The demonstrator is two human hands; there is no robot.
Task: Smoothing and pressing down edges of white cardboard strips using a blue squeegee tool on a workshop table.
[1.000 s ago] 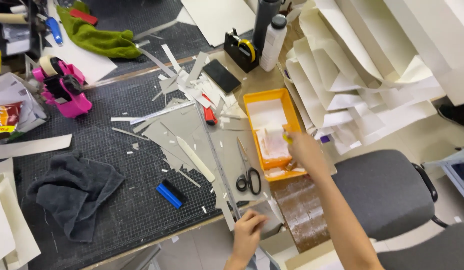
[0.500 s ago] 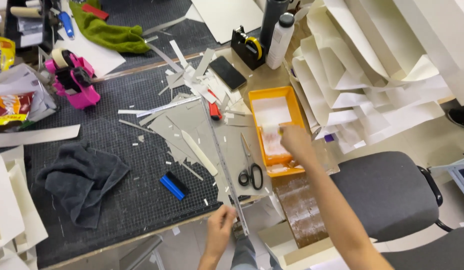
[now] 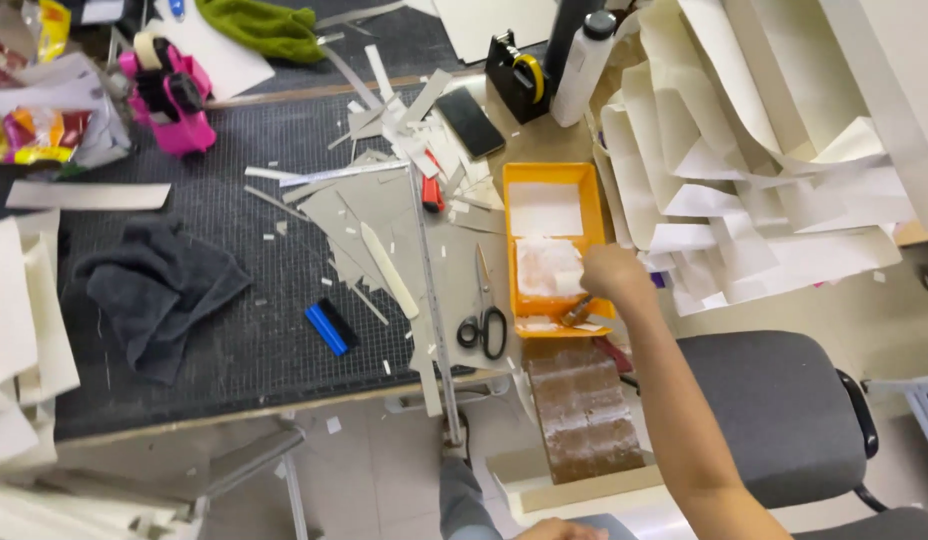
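A: From the head view, what step is under way?

B: I'd judge it is loading a brush with paste. The right hand reaches out over the orange tray on the worktop, fingers curled around what looks like a brush whose tip sits in the near end of the tray. The tray holds whitish, wet-looking patches.

A: And the arm's pose?

B: The right forearm runs from the lower right of the frame up to the tray, extended almost straight, wrist bent slightly down, knuckles toward the camera. The grip is closed on the brush handle.

A: The left hand?

B: Only a sliver of the left hand shows at the bottom edge, low and near the body. I cannot tell whether it is spread or closed, or whether it holds anything.

A: What lies close by?

B: A brown board with pale smears sits just below the tray, on a light block. Black-handled scissors lie just left of the tray, beside a long metal ruler.

A: What would the next move call for?

B: As I read it, lifting the brush clear without dripping and carrying it a short way toward the brown board, keeping the wrist steady.
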